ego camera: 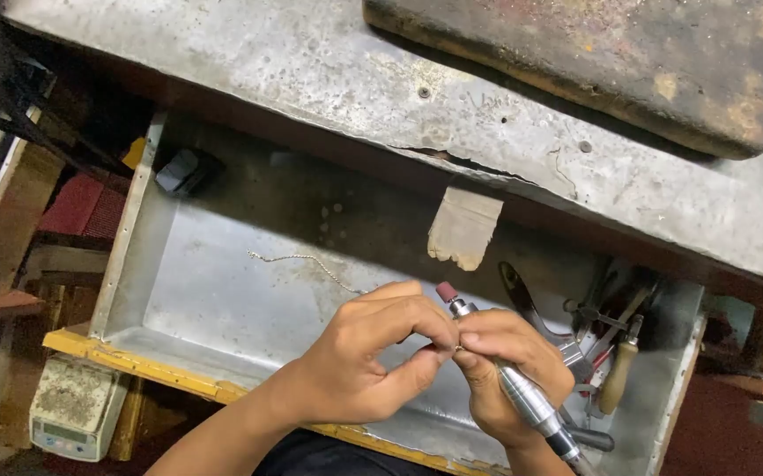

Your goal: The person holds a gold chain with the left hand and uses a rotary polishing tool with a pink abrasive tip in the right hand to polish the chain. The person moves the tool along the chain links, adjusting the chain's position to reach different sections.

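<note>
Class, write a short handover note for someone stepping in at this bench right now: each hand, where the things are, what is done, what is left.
Left hand: pinches a small piece at its fingertips; a thin chain trails from it over the metal tray.
Right hand: grips the silver rotary tool like a pen, its pink grinding tip pointing up, just above the pinched piece.
Pliers and other hand tools lie in the tray's right corner; a small scale sits lower left.
Done: cannot tell; the piece is too small to see.
Left: work on the piece looks ongoing.
</note>
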